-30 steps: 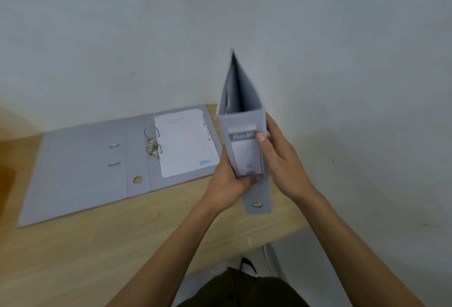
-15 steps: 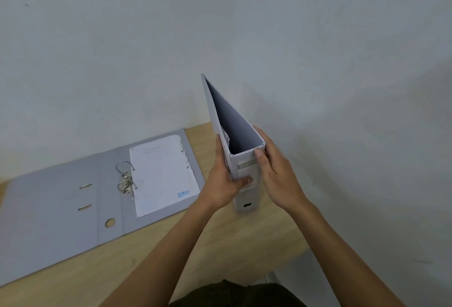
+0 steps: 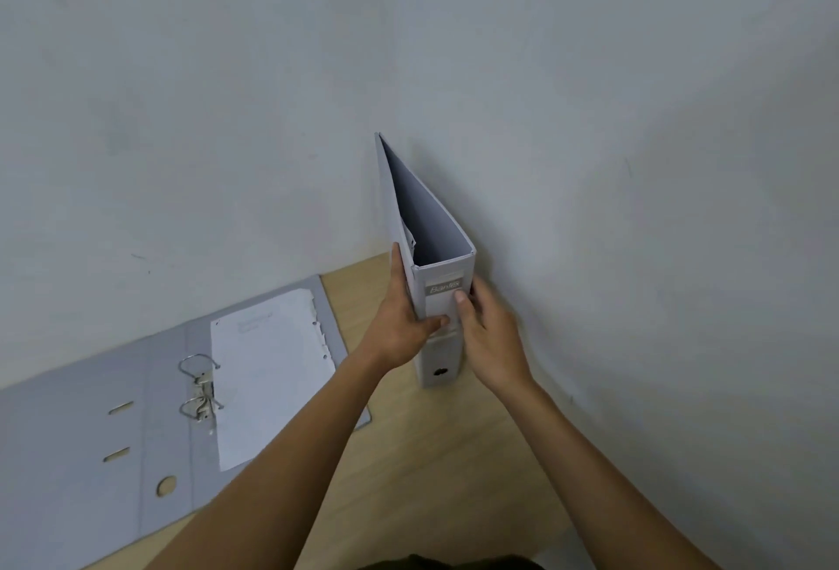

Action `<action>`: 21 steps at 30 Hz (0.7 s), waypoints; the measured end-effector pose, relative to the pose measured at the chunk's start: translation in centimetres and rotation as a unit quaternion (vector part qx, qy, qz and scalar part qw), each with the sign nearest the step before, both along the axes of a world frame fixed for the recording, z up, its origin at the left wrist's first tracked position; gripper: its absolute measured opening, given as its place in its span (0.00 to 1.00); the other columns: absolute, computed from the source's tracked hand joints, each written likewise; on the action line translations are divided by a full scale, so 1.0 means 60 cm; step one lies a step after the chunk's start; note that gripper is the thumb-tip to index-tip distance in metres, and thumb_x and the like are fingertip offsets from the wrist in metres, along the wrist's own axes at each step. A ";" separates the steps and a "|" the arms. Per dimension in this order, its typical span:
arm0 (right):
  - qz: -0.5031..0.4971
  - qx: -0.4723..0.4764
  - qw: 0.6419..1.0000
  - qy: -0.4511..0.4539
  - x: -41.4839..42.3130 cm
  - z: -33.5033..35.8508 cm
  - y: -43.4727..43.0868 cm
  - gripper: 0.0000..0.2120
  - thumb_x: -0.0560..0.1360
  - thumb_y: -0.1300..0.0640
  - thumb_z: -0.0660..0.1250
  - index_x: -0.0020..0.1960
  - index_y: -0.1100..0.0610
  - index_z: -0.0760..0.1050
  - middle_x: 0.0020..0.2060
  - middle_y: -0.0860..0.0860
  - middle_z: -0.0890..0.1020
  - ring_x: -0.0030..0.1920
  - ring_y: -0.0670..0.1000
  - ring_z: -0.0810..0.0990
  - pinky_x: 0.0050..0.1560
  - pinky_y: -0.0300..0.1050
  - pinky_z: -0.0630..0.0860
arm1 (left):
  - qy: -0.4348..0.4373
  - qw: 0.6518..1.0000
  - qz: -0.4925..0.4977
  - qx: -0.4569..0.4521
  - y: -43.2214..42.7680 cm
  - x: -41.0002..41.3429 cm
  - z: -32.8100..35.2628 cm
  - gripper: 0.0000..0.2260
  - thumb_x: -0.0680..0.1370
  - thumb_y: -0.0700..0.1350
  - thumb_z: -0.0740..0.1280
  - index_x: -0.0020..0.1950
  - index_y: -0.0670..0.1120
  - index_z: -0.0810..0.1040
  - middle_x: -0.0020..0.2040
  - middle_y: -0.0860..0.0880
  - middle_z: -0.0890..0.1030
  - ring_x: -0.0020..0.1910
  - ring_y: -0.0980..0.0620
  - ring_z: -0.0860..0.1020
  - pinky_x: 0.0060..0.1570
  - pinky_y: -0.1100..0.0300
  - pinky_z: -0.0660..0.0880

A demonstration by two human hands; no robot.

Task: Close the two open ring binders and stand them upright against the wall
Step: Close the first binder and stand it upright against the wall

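A closed grey ring binder (image 3: pixel 442 297) stands upright on the wooden table (image 3: pixel 436 456), spine toward me, in the corner where the back wall meets the right wall. My left hand (image 3: pixel 399 329) grips its left cover and spine; my right hand (image 3: pixel 490 342) holds the spine's right edge, thumb on the label. A second grey binder (image 3: pixel 104 424) lies open and flat at the left, its metal rings (image 3: pixel 199 388) up and a white sheet of paper (image 3: pixel 272 378) on its right half.
The grey back wall (image 3: pixel 227 115) runs behind the table and the right wall (image 3: pixel 658 206) closes the table's right side. The table's front edge shows at the lower right.
The closed binder has come down from the air and moved back toward the corner; its bottom now rests on the table. Both hands keep their hold on it.
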State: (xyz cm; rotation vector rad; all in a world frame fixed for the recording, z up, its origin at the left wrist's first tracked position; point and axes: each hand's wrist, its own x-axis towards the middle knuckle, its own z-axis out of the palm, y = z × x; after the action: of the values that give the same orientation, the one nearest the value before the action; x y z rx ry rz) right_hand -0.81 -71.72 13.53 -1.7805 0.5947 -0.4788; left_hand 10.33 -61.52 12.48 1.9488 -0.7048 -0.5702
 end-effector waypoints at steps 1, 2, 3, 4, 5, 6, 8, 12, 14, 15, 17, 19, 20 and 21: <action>-0.015 -0.004 1.000 0.001 0.009 -0.001 -0.003 0.16 0.84 0.52 0.58 0.70 0.50 0.75 0.59 0.45 0.83 0.58 0.41 0.81 0.57 0.39 0.78 | 0.000 1.000 -0.002 0.006 -0.007 0.008 0.000 0.49 0.75 0.36 0.74 0.82 0.44 0.41 0.74 0.45 0.73 0.71 0.46 0.74 0.65 0.53 0.77; -0.032 -0.019 0.999 0.008 0.018 -0.001 -0.005 0.16 0.84 0.51 0.58 0.69 0.50 0.75 0.58 0.47 0.82 0.56 0.39 0.79 0.56 0.37 0.78 | -0.001 1.000 -0.003 0.011 -0.013 0.014 0.002 0.47 0.75 0.36 0.74 0.82 0.42 0.43 0.73 0.45 0.73 0.71 0.45 0.74 0.65 0.53 0.77; -0.049 -0.036 0.998 0.020 0.027 -0.001 -0.008 0.17 0.84 0.50 0.57 0.69 0.50 0.75 0.58 0.50 0.80 0.54 0.35 0.76 0.54 0.30 0.75 | -0.005 1.000 -0.002 0.015 -0.020 0.021 0.003 0.46 0.75 0.37 0.74 0.82 0.42 0.43 0.73 0.45 0.73 0.71 0.46 0.74 0.66 0.52 0.77; -0.064 -0.042 0.997 0.030 0.036 -0.001 -0.011 0.17 0.84 0.50 0.57 0.69 0.50 0.75 0.57 0.52 0.78 0.51 0.31 0.73 0.50 0.23 0.72 | -0.009 1.000 -0.001 0.020 -0.026 0.028 0.004 0.46 0.76 0.38 0.73 0.82 0.42 0.43 0.73 0.45 0.73 0.72 0.46 0.74 0.67 0.51 0.76; -0.071 -0.034 0.996 0.034 0.045 0.000 -0.013 0.18 0.84 0.50 0.56 0.70 0.50 0.75 0.57 0.53 0.76 0.50 0.28 0.71 0.46 0.20 0.69 | -0.010 1.000 -0.002 0.024 -0.032 0.034 0.006 0.46 0.76 0.38 0.73 0.82 0.42 0.43 0.74 0.44 0.72 0.72 0.45 0.73 0.67 0.49 0.76; -0.074 -0.020 0.996 0.034 0.055 -0.001 -0.015 0.18 0.84 0.50 0.55 0.71 0.50 0.74 0.58 0.54 0.76 0.50 0.28 0.71 0.45 0.19 0.68 | -0.008 0.999 -0.006 0.031 -0.037 0.042 0.008 0.45 0.77 0.39 0.72 0.82 0.43 0.42 0.75 0.44 0.72 0.72 0.45 0.73 0.67 0.47 0.75; -0.078 0.002 0.997 0.027 0.066 -0.003 -0.013 0.20 0.84 0.49 0.55 0.74 0.49 0.72 0.62 0.53 0.75 0.54 0.36 0.72 0.49 0.24 0.68 | 0.011 0.998 -0.018 0.052 -0.041 0.053 0.009 0.43 0.79 0.42 0.70 0.82 0.46 0.41 0.76 0.44 0.71 0.72 0.42 0.73 0.65 0.44 0.77; -0.105 0.051 0.993 -0.004 0.077 -0.012 -0.015 0.20 0.84 0.51 0.57 0.75 0.52 0.69 0.67 0.50 0.74 0.60 0.43 0.75 0.52 0.28 0.73 | 0.023 0.994 -0.048 0.095 -0.054 0.072 0.007 0.40 0.81 0.46 0.67 0.82 0.47 0.42 0.76 0.43 0.70 0.73 0.41 0.72 0.67 0.50 0.74; -0.122 0.067 0.990 -0.028 0.073 -0.020 -0.013 0.20 0.84 0.54 0.58 0.75 0.53 0.69 0.68 0.49 0.76 0.64 0.44 0.77 0.59 0.34 0.77 | 0.019 0.993 -0.050 0.104 -0.064 0.076 0.002 0.44 0.81 0.48 0.67 0.82 0.47 0.34 0.77 0.42 0.69 0.73 0.40 0.72 0.71 0.47 0.72; -0.130 0.070 0.988 -0.037 0.069 -0.021 -0.009 0.20 0.84 0.55 0.59 0.75 0.53 0.68 0.69 0.49 0.76 0.66 0.45 0.77 0.60 0.35 0.78 | 0.016 0.993 -0.049 0.109 -0.069 0.074 0.002 0.46 0.81 0.49 0.67 0.81 0.48 0.31 0.78 0.41 0.69 0.73 0.40 0.73 0.70 0.44 0.72; -0.138 0.074 0.987 -0.044 0.063 -0.023 0.000 0.21 0.84 0.56 0.60 0.76 0.54 0.67 0.70 0.48 0.74 0.67 0.45 0.75 0.54 0.25 0.76 | 0.019 0.993 -0.044 0.112 -0.079 0.070 0.000 0.47 0.81 0.50 0.66 0.80 0.49 0.27 0.78 0.40 0.69 0.71 0.38 0.74 0.69 0.41 0.73; -0.132 0.075 0.987 -0.045 0.060 -0.023 0.012 0.22 0.84 0.55 0.59 0.77 0.54 0.65 0.71 0.47 0.71 0.69 0.45 0.72 0.51 0.22 0.73 | 0.029 0.993 -0.043 0.109 -0.083 0.061 0.001 0.46 0.82 0.50 0.64 0.79 0.49 0.26 0.79 0.40 0.67 0.73 0.38 0.73 0.71 0.42 0.71; -0.125 0.071 0.989 -0.045 0.059 -0.023 0.017 0.22 0.84 0.55 0.59 0.77 0.54 0.64 0.72 0.47 0.70 0.70 0.45 0.71 0.51 0.22 0.73 | 0.030 0.993 -0.044 0.103 -0.083 0.058 0.000 0.45 0.83 0.49 0.63 0.79 0.48 0.26 0.79 0.41 0.66 0.74 0.38 0.72 0.72 0.43 0.70; -0.120 0.068 0.989 -0.046 0.059 -0.022 0.020 0.23 0.84 0.55 0.59 0.78 0.53 0.63 0.73 0.48 0.69 0.72 0.46 0.71 0.52 0.24 0.72 | 0.030 0.994 -0.046 0.098 -0.082 0.056 -0.002 0.44 0.83 0.49 0.63 0.79 0.48 0.26 0.80 0.41 0.64 0.75 0.39 0.70 0.73 0.45 0.68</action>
State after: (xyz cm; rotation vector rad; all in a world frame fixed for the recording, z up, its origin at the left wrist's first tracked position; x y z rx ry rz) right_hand 2.70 -70.53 12.24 -1.5559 0.7636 -0.6660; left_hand 13.66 -66.47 12.36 2.0775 -0.7271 -0.7760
